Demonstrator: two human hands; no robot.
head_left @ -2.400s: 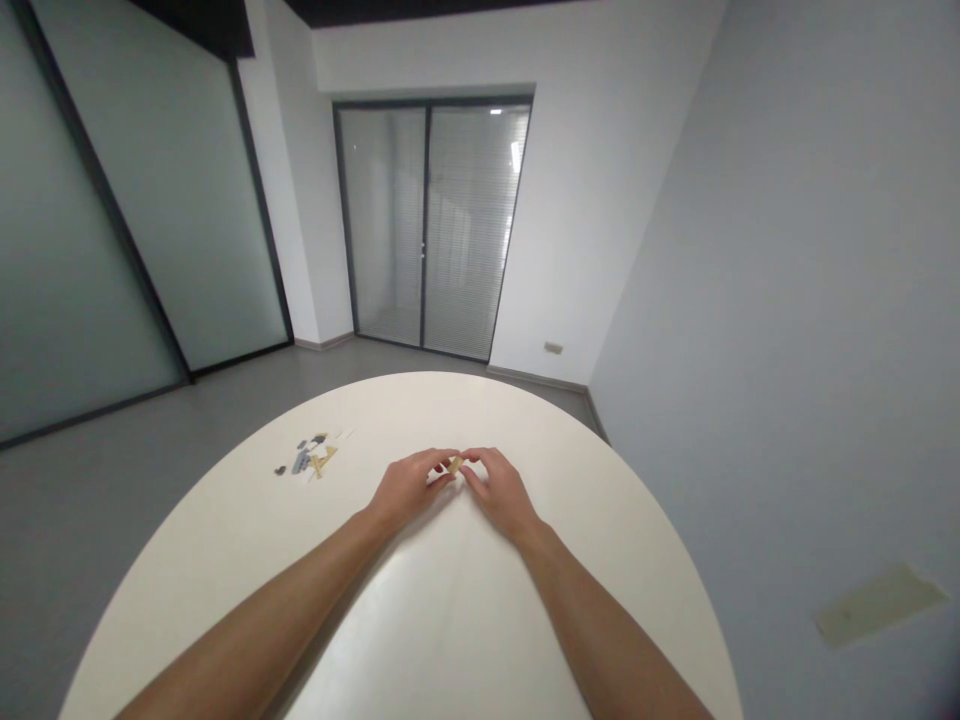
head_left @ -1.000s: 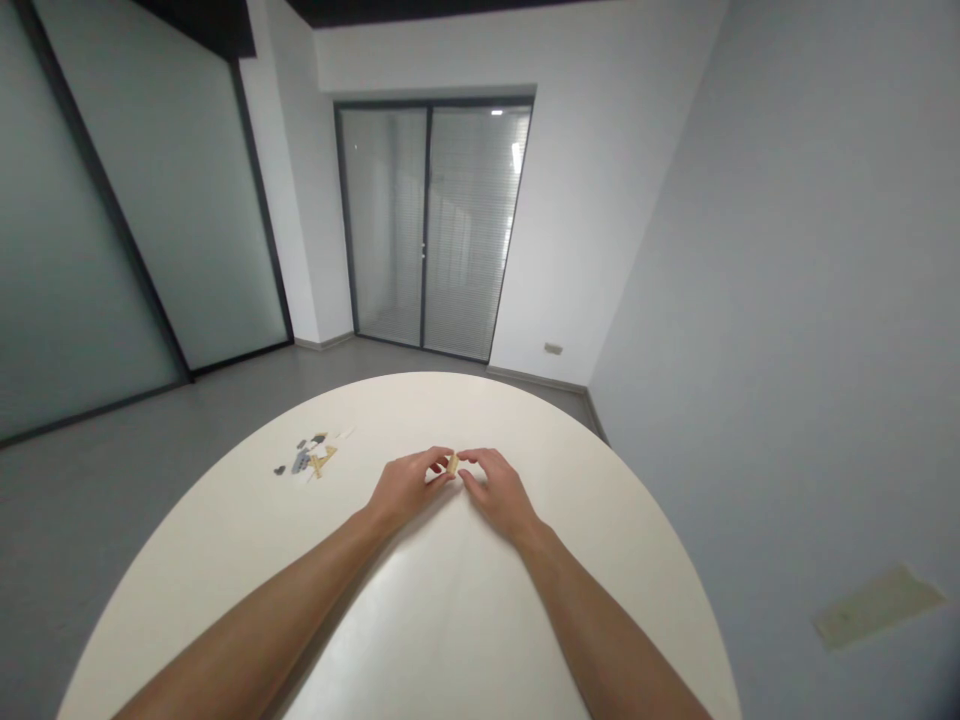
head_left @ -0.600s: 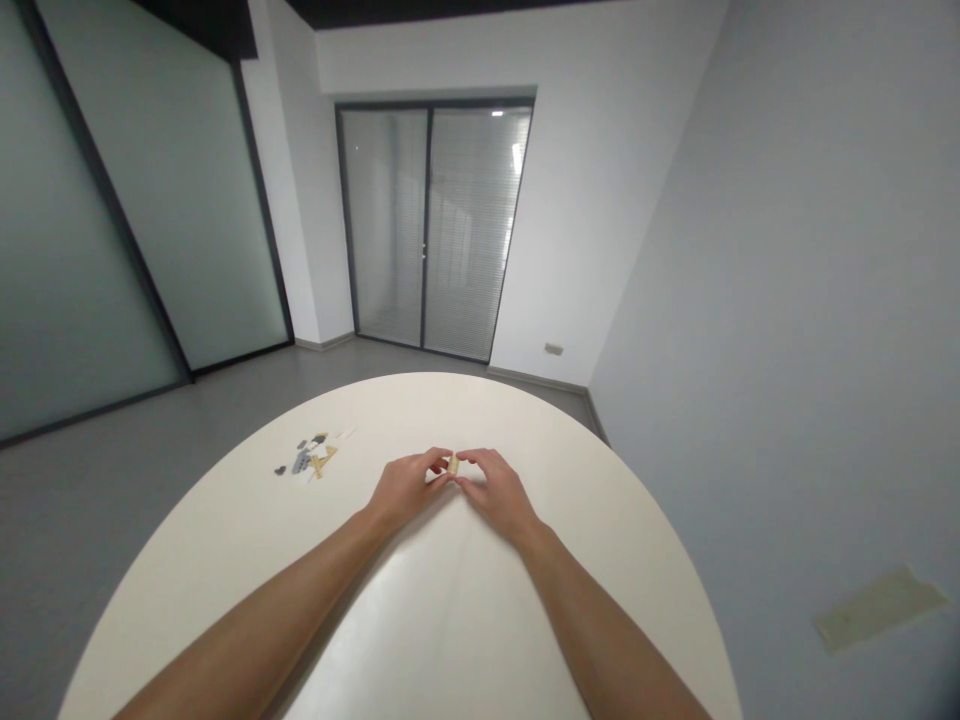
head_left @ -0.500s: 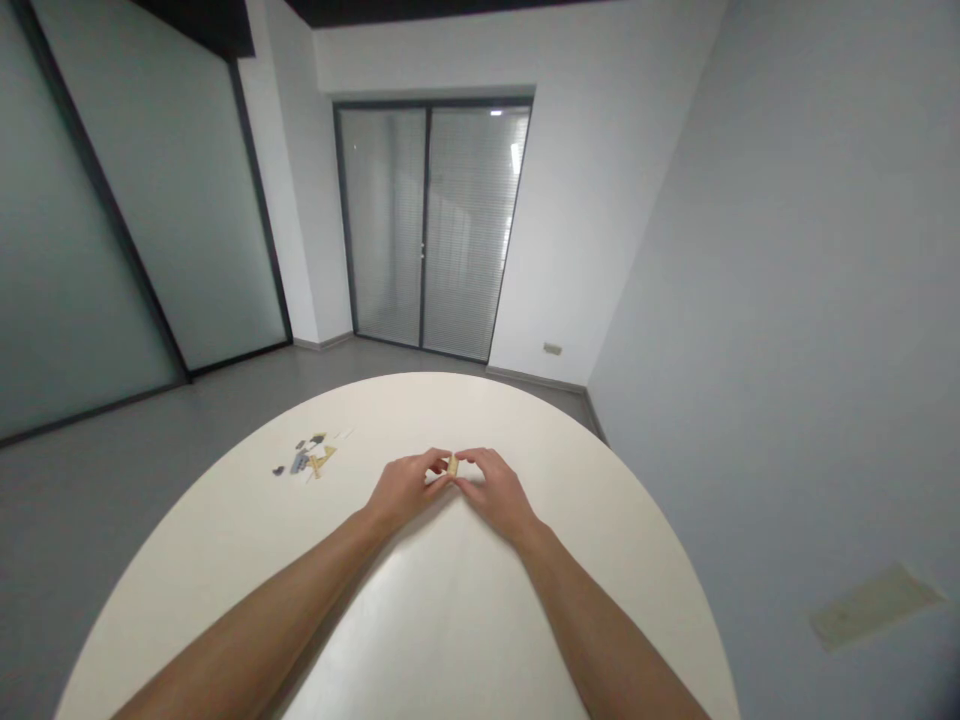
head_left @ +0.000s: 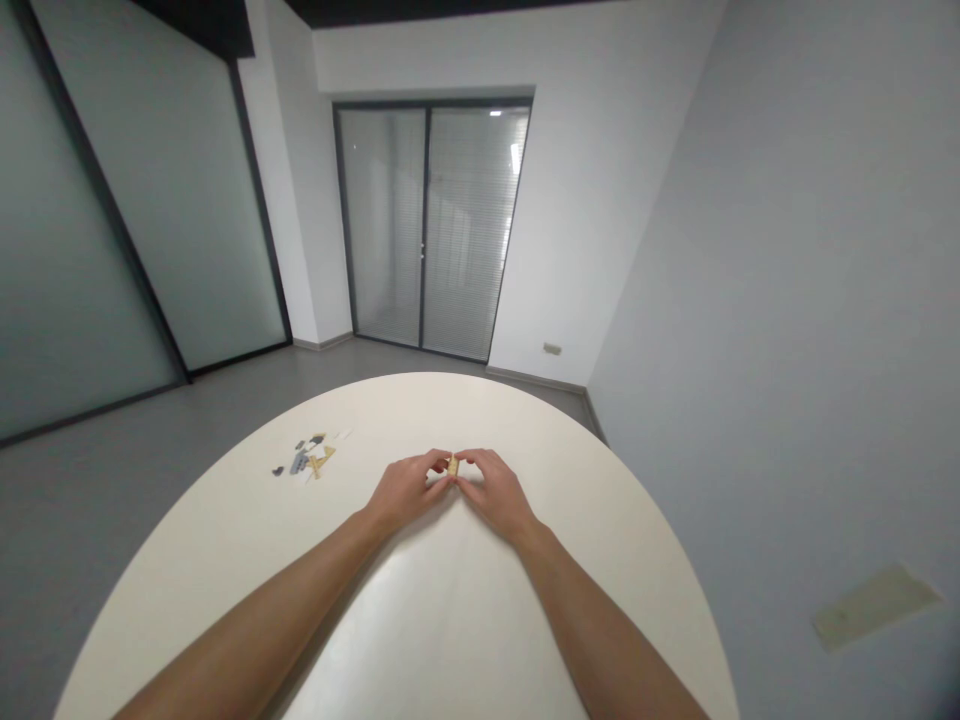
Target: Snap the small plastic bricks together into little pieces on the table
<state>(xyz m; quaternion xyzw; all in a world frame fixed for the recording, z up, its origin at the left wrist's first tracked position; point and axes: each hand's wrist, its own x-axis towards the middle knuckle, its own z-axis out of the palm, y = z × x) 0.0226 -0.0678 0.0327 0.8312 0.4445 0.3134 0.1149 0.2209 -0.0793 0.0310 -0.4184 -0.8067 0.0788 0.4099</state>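
Observation:
My left hand (head_left: 409, 490) and my right hand (head_left: 495, 490) meet above the middle of the round white table (head_left: 442, 410). Between their fingertips, a small tan plastic piece (head_left: 452, 465) is pinched, and the fingers hide most of it. Its exact shape cannot be made out at this size. To the left of my left hand lies a small pile of loose grey, dark and tan plastic pieces (head_left: 304, 457), which neither hand touches.
The table's curved edge surrounds the hands, with a grey floor (head_left: 150, 480) beyond it. Ahead stands a glass door with blinds (head_left: 427, 230). Frosted glass panels (head_left: 142, 210) run along the left, and a pale wall (head_left: 750, 300) runs along the right.
My hands have drawn slightly closer together around the tan piece, and more of it is covered. The view has tilted a little. The pile on the table has not moved.

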